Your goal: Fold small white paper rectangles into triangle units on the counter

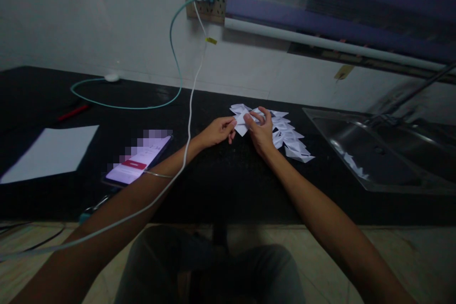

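Note:
A small folded piece of white paper [242, 128] is held between my two hands above the black counter. My left hand [220, 131] pinches its left edge between thumb and fingers. On the other side, my right hand [261, 130] grips it with the thumb on top and the fingers curled round the far edge. Just behind and to the right lie several folded white paper pieces [290, 137] with pointed ends, set in an overlapping row. My right hand hides part of that row.
A lit phone [140, 159] and a white paper sheet [50, 152] lie left on the black counter [228, 185]. A white cable [190, 118] hangs across my left arm. A teal cable [142, 107] loops behind. The steel sink [384, 152] is at right.

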